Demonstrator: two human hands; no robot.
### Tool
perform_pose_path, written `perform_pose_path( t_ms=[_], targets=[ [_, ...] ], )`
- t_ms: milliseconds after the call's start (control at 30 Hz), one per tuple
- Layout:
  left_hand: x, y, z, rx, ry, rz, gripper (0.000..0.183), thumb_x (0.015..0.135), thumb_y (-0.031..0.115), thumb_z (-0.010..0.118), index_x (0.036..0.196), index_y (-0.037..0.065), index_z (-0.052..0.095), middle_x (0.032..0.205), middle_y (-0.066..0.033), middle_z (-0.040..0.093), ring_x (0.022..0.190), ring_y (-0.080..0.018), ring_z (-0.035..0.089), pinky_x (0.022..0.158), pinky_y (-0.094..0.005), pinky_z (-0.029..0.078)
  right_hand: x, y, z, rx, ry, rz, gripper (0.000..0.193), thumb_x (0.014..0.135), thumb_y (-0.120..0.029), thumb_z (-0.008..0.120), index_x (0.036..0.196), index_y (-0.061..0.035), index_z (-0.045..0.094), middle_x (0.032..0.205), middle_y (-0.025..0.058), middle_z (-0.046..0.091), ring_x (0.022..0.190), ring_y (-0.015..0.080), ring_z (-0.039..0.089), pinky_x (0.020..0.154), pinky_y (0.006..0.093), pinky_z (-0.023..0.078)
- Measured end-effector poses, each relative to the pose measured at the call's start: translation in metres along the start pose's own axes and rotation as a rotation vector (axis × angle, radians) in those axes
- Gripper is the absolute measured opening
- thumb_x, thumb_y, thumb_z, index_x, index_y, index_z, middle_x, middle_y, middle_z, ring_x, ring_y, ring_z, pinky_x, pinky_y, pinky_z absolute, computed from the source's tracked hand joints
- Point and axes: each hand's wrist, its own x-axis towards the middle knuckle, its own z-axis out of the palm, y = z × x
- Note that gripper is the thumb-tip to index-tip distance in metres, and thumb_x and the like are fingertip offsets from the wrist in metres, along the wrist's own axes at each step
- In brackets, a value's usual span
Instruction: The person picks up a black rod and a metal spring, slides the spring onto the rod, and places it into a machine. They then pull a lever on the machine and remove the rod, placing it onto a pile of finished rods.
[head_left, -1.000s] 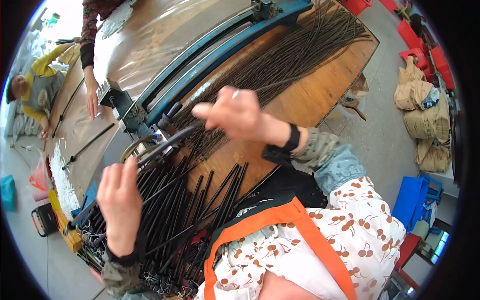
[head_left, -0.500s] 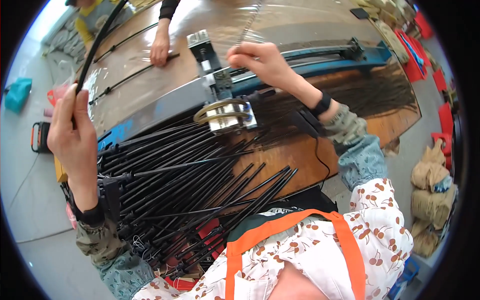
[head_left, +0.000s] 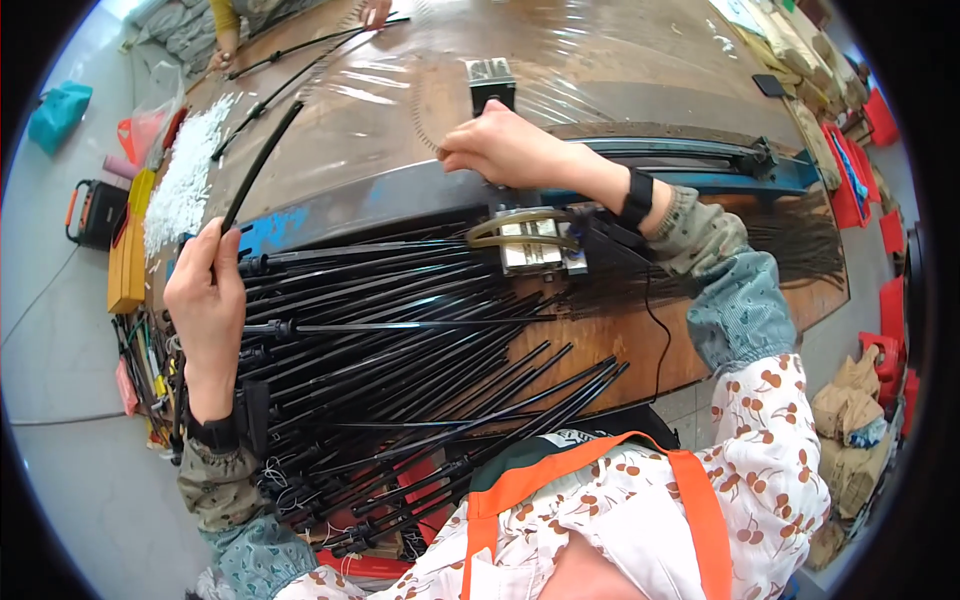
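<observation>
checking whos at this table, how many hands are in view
4: wearer's left hand, left; right hand, centre; yellow-sleeved hand, upper left; another hand, top edge. More may be hidden.

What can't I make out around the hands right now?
All in the head view:
Black tube, lower end: hidden by the left hand gripping it.
Thin spring, near end: hidden in the fingers of the right hand.
Spring's upper stretch: apparently cut off by the upper edge.
Co-worker's hand: partly cut off by the upper edge.
Dark strands at right: too fine to count.
</observation>
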Motion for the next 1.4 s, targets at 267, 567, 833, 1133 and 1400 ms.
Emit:
perform_pose_path(
  t_ms=[267,567,833,1133,1400],
  targets=[
    [0.0,-0.022,0.033,0.073,-0.121,0.066,0.018,0.094,0.019,0.066,0.108,0.008,0.069,0.081,-0.014,0.063,0.073,-0.0344,0.065,0.062,-0.0407,0.05,-0.157,0.056,-0.06,-0.627,0.284,0.192,0.014,0.086,-0.008,0.069,0.098,-0.0123,0.067,0.085,0.0029,0.068,0.094,0.0242,0.062,0.097,0.0381,0.036],
    [0.058,0.085,0.182,-0.181,-0.146,0.405,0.025,0.095,0.03,0.063,0.084,0.007,0.059,0.078,-0.0104,0.063,0.076,-0.0296,0.066,0.063,-0.0386,0.054,-0.301,0.109,-0.12,-0.68,0.374,0.496,0.006,0.09,-0.006,0.067,0.096,-0.0034,0.067,0.083,0.0122,0.063,0.082,0.0296,0.061,0.075,0.039,0.048],
    [0.048,0.085,0.18,-0.284,-0.261,0.23,0.026,0.095,0.026,0.063,0.081,0.003,0.066,0.078,-0.0124,0.063,0.079,-0.0337,0.064,0.072,-0.0435,0.052,-0.302,0.11,-0.097,-0.595,0.429,0.519,0.009,0.096,-0.01,0.064,0.099,-0.0016,0.065,0.088,0.0119,0.061,0.086,0.0293,0.058,0.077,0.0385,0.046],
    [0.042,0.078,0.188,-0.411,-0.152,0.23,0.02,0.09,0.029,0.07,0.088,0.009,0.075,0.076,-0.0111,0.062,0.078,-0.0333,0.062,0.071,-0.0419,0.052,-0.298,0.091,-0.092,-0.686,0.371,0.529,0.025,0.096,-0.01,0.064,0.12,-0.0073,0.07,0.114,0.0109,0.069,0.113,0.0284,0.061,0.097,0.0377,0.045],
    [0.056,0.088,0.189,-0.187,-0.447,0.115,0.017,0.097,0.023,0.057,0.09,0.007,0.06,0.077,-0.0213,0.066,0.077,-0.044,0.065,0.067,-0.0541,0.051,-0.226,-0.018,-0.04,-0.452,0.344,0.37,0.023,0.09,-0.012,0.069,0.112,-0.0063,0.072,0.101,0.0048,0.072,0.105,0.0245,0.063,0.095,0.0372,0.038]
  ],
)
